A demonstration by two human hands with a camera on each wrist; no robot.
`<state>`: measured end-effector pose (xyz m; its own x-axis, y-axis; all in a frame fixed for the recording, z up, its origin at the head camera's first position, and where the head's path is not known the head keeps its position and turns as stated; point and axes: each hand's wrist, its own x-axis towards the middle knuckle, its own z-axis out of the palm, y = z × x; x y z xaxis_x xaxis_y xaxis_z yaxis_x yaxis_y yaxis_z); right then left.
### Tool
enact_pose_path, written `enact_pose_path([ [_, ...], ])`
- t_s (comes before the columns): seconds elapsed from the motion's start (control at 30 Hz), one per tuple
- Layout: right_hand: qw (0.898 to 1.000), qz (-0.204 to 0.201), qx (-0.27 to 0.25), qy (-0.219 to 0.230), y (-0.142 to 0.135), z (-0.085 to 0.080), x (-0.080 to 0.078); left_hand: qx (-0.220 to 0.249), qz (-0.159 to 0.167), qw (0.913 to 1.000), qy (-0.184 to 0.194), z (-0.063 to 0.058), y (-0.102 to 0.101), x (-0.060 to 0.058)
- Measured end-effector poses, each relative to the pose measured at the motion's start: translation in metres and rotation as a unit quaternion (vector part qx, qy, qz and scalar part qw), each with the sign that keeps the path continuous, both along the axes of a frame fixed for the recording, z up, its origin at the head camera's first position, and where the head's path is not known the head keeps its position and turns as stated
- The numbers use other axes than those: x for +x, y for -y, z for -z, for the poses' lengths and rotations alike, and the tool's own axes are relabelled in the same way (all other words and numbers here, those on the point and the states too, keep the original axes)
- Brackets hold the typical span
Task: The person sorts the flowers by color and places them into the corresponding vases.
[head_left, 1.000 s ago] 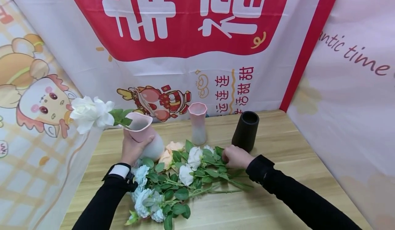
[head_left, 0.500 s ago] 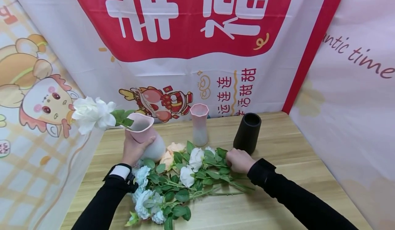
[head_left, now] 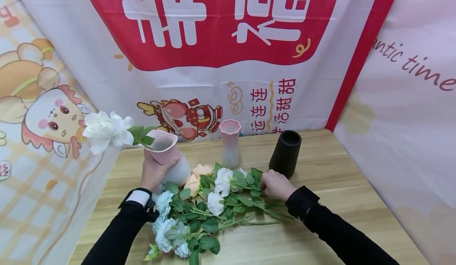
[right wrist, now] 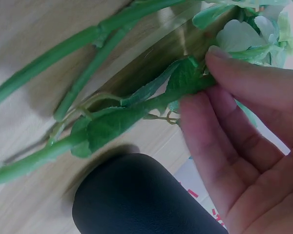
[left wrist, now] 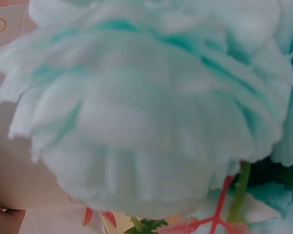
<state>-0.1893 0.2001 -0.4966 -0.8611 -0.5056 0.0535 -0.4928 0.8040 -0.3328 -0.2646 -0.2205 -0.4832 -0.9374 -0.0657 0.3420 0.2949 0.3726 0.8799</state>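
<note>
My left hand (head_left: 153, 172) grips a pink-and-white vase (head_left: 181, 168) by its side. A single white flower (head_left: 107, 132) leans out of its mouth to the left. My right hand (head_left: 278, 185) pinches a green flower stem (right wrist: 151, 102) between thumb and fingers, at the right end of the flower pile. White roses (head_left: 215, 203) and peach flowers (head_left: 192, 184) lie there among green leaves. Pale blue flowers (head_left: 165, 233) lie by my left wrist; one blue bloom (left wrist: 136, 122) fills most of the left wrist view and hides that hand's grip.
A slim pink-and-white vase (head_left: 229, 144) stands at the back of the wooden table (head_left: 338, 186). Close behind my right hand stands a black vase (head_left: 285, 154). Printed cloth (head_left: 303, 79) hangs along the back and both sides.
The upper white rose has shifted slightly left, and my right hand stays at the stems. The left hand and its vase have hardly moved.
</note>
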Motion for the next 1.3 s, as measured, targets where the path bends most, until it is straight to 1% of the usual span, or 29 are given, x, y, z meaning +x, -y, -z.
enact_pose_path([
  [0.17,0.999,0.020,-0.025,0.011,0.001,-0.002,0.004,0.000,-0.003,1.0000,-0.001,-0.001,-0.002,-0.001],
  [0.3,0.998,0.045,-0.032,0.012,0.003,-0.006,0.007,-0.006,-0.005,1.0000,-0.003,0.001,-0.001,-0.001],
  [0.43,0.997,0.073,-0.033,0.007,0.005,-0.009,0.010,-0.015,-0.005,0.9999,-0.004,0.003,0.001,-0.002],
  [0.53,0.995,0.086,-0.041,-0.003,0.008,-0.010,0.010,-0.016,-0.006,0.9998,-0.002,0.004,0.002,-0.002],
  [0.7,0.991,0.119,-0.057,-0.019,0.012,-0.012,0.010,-0.018,-0.008,0.9998,-0.003,0.003,0.002,-0.001],
  [0.9,0.985,0.157,-0.075,-0.003,0.017,-0.018,0.013,-0.021,-0.008,0.9997,-0.007,0.002,0.003,-0.002],
  [1.0,0.981,0.174,-0.089,-0.003,0.019,-0.022,0.015,-0.022,-0.010,0.9997,-0.006,0.002,0.003,-0.002],
  [1.13,0.976,0.186,-0.108,-0.017,0.021,-0.028,0.018,-0.021,-0.010,0.9997,-0.007,0.002,0.002,-0.002],
  [1.3,0.976,0.180,-0.120,-0.037,0.025,-0.035,0.020,-0.023,-0.008,0.9997,-0.008,0.002,0.002,-0.002],
])
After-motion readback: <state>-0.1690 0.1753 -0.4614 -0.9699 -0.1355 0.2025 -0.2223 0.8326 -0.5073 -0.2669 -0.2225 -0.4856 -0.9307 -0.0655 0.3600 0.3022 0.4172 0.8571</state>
